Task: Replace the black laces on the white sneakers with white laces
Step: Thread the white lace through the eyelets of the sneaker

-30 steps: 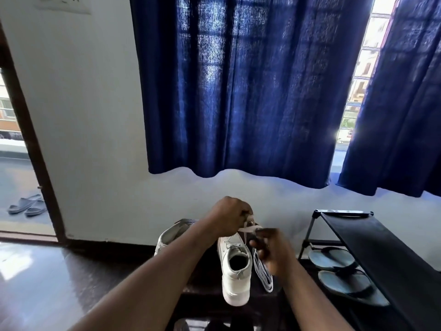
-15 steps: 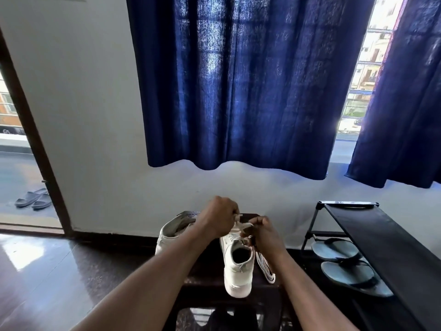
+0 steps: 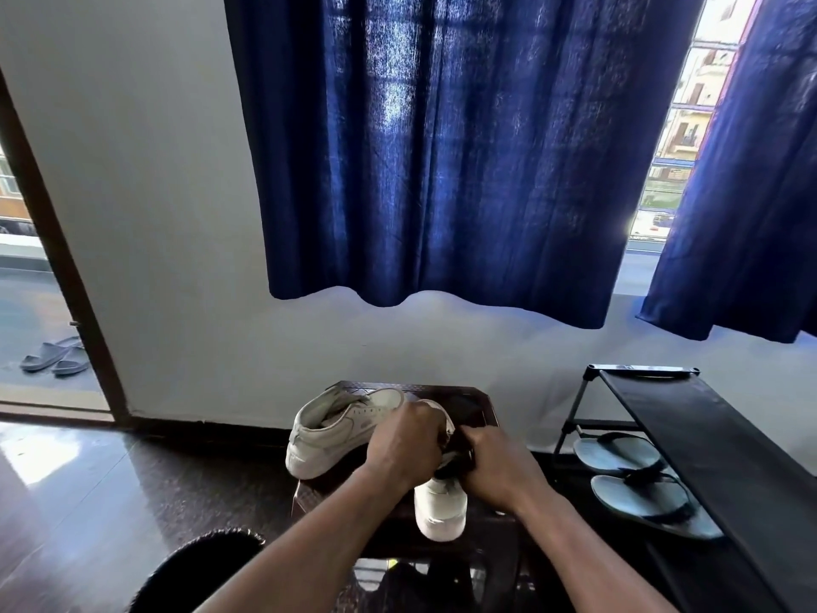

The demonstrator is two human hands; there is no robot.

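two sneakers: both white, both standing on the small dark desk (image 3: pixel 442 387).
near sneaker (image 3: pixel 440 511): upright at the front edge of the desk, right of centre, heel toward the camera, toe toward the back edge; its upper is mostly covered by the two grips.
far sneaker (image 3: pixel 340 431): at the back left corner of the desk, tipped onto its side, heel at the left edge, toe pointing to the right; just beside the near sneaker, contact not discernible.
left grip (image 3: pixel 404 444): closed, fingers curled down over the lacing area of the near sneaker and gripping its upper; whether a lace is pinched underneath cannot be told.
right grip (image 3: pixel 495 466): closed, fingers curled in against the right side of the near sneaker's opening, gripping it; knuckles nearly meet the left grip.
pale strip (image 3: pixel 447 457): shows in the dark gap between the two grips; too small to identify as a lace.
shoe rack (image 3: pixel 707 435): black, on the floor to the right of the desk.
flip-flops (image 3: pixel 619 453): one pair on the lower tier of the shoe rack.
curtain (image 3: pixel 442 148): dark blue, hanging on the wall behind the desk.
slides (image 3: pixel 53 356): grey pair on the ground outside the doorway, far left.
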